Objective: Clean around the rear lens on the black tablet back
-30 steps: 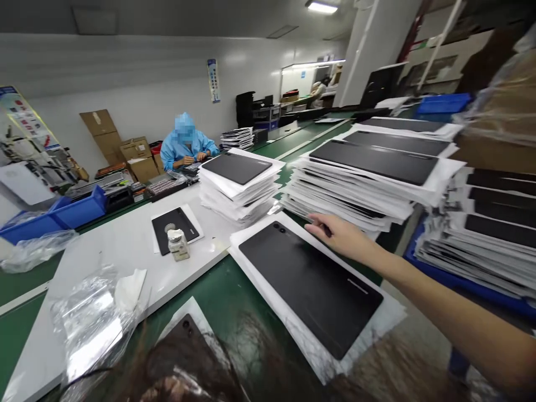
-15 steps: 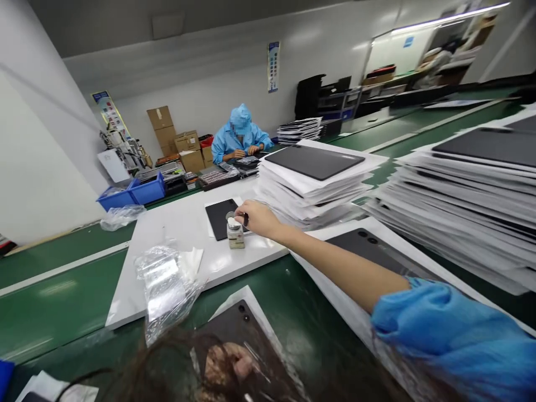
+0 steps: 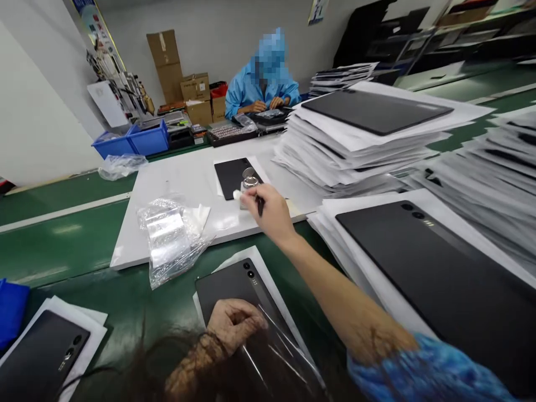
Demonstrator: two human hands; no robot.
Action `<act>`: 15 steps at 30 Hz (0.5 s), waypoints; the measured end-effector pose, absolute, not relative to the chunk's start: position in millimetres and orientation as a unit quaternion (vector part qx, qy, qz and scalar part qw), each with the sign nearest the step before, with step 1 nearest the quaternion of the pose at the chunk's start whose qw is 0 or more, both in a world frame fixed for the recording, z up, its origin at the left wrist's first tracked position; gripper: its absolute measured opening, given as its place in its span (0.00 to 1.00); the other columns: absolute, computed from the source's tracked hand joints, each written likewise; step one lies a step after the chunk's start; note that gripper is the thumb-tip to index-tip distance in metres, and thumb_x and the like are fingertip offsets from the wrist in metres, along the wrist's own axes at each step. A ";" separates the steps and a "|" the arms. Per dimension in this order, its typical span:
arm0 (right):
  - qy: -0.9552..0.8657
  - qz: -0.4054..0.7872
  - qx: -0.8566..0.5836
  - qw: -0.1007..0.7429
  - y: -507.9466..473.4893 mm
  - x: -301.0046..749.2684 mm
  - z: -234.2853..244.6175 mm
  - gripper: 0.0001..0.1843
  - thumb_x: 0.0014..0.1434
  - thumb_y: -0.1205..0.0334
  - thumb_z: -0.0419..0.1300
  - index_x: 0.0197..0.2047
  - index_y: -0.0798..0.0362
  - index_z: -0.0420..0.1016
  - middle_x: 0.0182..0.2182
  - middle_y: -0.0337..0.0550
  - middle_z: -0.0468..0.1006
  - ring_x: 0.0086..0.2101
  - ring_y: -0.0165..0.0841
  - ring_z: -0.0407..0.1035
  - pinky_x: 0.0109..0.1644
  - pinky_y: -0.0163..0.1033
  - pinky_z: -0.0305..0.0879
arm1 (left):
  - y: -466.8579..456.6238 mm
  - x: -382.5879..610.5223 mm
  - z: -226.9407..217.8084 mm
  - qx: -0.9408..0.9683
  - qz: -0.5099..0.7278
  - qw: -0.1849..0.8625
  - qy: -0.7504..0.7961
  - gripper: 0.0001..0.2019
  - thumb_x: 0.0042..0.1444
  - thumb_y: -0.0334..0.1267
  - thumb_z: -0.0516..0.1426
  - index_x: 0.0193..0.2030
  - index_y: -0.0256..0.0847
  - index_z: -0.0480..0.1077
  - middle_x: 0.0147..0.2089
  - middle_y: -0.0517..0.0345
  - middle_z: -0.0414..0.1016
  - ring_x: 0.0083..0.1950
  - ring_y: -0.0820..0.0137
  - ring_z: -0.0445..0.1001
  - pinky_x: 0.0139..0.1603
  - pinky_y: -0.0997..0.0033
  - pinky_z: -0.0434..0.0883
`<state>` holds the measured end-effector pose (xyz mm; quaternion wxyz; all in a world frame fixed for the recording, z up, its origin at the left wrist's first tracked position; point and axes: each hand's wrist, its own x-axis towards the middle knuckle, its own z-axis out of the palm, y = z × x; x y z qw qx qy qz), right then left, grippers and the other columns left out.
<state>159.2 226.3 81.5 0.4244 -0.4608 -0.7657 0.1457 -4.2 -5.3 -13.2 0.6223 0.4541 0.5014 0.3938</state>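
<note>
My right hand [image 3: 268,211] reaches out over the white board [image 3: 184,178] and pinches a thin dark stick with a white tip, close to a small bottle [image 3: 249,184] standing by a black pad [image 3: 234,176]. My left hand [image 3: 232,324] is curled, fingers pressed on the black tablet back cover [image 3: 238,290] lying on white paper right in front of me; shiny film covers part of that cover.
Tall stacks of black covers between white sheets [image 3: 368,134] fill the right side. Another cover [image 3: 439,273] lies at near right. A crumpled clear bag [image 3: 171,240] sits on the board. Blue bins [image 3: 134,142] and a person in a blue suit [image 3: 263,84] are at the far end.
My right hand went from the stacks on the right to the small bottle, and now holds the white-tipped stick just off it. The view dropped and my left hand on the cover came into sight.
</note>
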 end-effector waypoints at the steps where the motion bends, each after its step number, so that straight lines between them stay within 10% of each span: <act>1: -0.775 0.152 -0.441 0.426 208.0 163.1 69.6 0.12 0.86 0.56 0.67 0.49 0.48 0.90 0.47 0.48 0.88 0.50 0.45 0.85 0.63 0.51 0.85 | -6.0 -4.9 -13.0 0.450 0.392 0.630 0.498 0.27 0.57 0.68 0.80 0.35 0.42 0.96 0.37 0.43 0.94 0.35 0.58 0.87 0.40 0.61 0.83; 15: -0.875 0.091 -0.296 0.372 130.4 194.7 -20.2 0.16 0.85 0.71 0.65 0.44 0.47 0.88 0.39 0.47 0.92 0.36 0.44 0.82 0.40 0.51 0.81 | -11.5 -0.6 -15.0 0.508 0.403 0.627 0.433 0.18 0.73 0.56 0.74 0.40 0.47 0.99 0.43 0.44 1.00 0.44 0.47 1.00 0.49 0.57 0.92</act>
